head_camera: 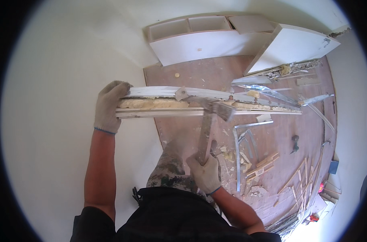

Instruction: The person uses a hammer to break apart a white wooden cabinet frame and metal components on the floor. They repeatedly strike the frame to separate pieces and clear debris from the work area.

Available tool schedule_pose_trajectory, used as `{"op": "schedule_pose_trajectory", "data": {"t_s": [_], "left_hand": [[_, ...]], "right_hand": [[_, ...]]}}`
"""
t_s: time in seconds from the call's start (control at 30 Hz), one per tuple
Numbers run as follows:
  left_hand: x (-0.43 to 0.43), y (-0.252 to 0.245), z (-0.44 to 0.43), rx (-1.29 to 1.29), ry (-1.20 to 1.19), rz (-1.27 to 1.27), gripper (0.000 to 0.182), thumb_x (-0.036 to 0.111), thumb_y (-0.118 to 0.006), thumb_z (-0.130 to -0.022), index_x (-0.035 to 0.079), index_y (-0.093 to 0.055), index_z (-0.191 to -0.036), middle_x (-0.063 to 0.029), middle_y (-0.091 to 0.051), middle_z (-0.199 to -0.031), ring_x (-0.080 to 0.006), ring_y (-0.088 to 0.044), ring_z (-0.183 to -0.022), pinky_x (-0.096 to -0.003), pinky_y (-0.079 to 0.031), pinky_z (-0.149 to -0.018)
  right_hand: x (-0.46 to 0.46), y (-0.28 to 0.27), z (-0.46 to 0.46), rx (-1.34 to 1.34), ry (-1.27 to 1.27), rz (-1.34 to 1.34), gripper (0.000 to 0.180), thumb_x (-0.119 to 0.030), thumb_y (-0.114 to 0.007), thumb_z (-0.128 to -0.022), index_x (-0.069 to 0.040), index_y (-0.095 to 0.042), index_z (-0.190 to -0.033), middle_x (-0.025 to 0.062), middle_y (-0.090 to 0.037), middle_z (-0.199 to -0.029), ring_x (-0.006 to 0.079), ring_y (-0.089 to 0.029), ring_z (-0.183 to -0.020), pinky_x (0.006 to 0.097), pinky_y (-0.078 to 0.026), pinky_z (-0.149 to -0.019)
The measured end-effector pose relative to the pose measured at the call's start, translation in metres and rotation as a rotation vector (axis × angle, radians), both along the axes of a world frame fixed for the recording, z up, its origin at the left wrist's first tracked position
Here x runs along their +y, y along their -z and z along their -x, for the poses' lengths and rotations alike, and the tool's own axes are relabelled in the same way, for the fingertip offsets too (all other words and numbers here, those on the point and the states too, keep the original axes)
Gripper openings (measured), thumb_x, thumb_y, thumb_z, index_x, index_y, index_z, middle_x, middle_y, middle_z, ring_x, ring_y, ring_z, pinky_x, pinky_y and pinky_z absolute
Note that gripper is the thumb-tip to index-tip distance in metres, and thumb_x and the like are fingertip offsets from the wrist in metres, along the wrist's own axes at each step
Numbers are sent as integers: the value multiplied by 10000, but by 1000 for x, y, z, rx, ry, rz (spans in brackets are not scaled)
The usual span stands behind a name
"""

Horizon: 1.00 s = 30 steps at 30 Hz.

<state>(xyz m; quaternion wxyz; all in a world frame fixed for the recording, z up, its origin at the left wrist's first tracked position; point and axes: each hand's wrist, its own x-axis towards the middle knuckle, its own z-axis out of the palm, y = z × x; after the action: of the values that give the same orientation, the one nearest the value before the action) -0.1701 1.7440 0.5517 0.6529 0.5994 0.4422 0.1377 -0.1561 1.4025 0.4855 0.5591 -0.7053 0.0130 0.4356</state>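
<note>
My left hand (111, 104), in a pale knit work glove, grips the end of a long frame piece (159, 91). White metal profile runs along its upper side, a yellowish foam-like core (153, 103) shows in the middle, and a pale strip (159, 114) lies along its lower side. A ragged tab (181, 93) sticks out of the white profile. In my gloved right hand (204, 174) is a hammer (206, 133), held by its handle. Its blurred head (221, 109) overlaps the middle of the piece; contact cannot be told.
A white cabinet (207, 45) lies at the far wall, with a white door panel (292, 48) leaning beside it. Bent metal strips (237, 157), wooden slats (263, 166) and foam scraps litter the floor (271, 136). A cordless drill-like tool (295, 143) lies to the right.
</note>
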Motion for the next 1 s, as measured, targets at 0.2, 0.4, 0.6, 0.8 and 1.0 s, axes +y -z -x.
{"op": "schedule_pose_trajectory", "data": {"t_s": [0.2, 0.4, 0.6, 0.8, 1.0], "left_hand": [[2, 0, -7, -20, -18, 9, 241, 192, -663, -992, -37, -718, -1043, -88, -697, -972, -173, -700, -888, -323, -591, -787], [-1, 16, 4, -45, 92, -215, 265, 226, -628, -1021, -21, -716, -1063, -105, -705, -1024, -183, -710, -931, -331, -607, -825], [1, 8, 4, -28, 48, -10, 245, 215, -641, -1005, -14, -717, -1050, -87, -691, -972, -158, -700, -922, -322, -600, -820], [-2, -6, 2, 27, 80, -75, 252, 217, -660, -977, -9, -719, -1072, -97, -711, -1004, -167, -705, -933, -315, -594, -821], [4, -7, 2, 52, 95, -85, 294, 231, -665, -925, -10, -706, -1088, -151, -731, -1125, -222, -707, -1047, -359, -596, -920]], "right_hand": [[-16, -29, -4, -194, 395, -427, 155, -76, -725, -999, 65, -741, -937, 119, -743, -817, 181, -693, -777, 339, -566, -726], [37, 22, 47, -201, 75, -3, 264, -181, -746, -1028, 80, -726, -990, 193, -723, -806, 265, -711, -761, 425, -562, -738], [29, 30, 13, -74, -82, 100, 262, -203, -764, -1024, 55, -764, -1067, 153, -744, -770, 209, -705, -702, 417, -561, -669], [-25, 56, -88, -539, -318, 144, 213, -208, -772, -999, -5, -766, -1064, 248, -752, -808, 394, -769, -741, 476, -593, -693], [-30, 68, -178, -873, -649, 135, 118, -126, -801, -887, -96, -775, -998, 190, -751, -834, 447, -751, -795, 492, -604, -707]]}}
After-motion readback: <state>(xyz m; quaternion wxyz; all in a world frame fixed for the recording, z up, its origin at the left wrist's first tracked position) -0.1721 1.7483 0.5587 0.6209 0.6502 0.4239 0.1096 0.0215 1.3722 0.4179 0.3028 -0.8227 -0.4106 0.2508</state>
